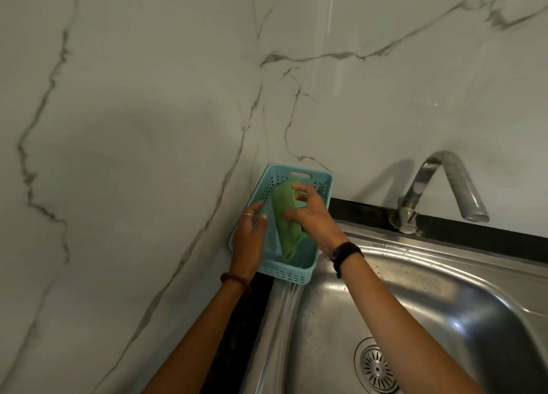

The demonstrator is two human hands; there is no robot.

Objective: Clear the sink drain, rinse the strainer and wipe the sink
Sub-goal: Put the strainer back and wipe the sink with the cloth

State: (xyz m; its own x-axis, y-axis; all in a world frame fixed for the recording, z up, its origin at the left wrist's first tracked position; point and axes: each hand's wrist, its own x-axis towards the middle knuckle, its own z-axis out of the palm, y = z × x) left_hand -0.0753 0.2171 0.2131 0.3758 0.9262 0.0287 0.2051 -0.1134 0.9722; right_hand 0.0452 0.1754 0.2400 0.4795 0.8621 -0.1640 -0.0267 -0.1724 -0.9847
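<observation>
We see a pale blue perforated plastic basket (296, 270) with a slot handle, set in the corner beside two white marble-patterned wall panels (133, 111) veined in grey. A black strip of counter (474, 230) runs along the wall's foot, and a curved chrome tap (439, 186) stands on it, its spout arching rightward.
</observation>
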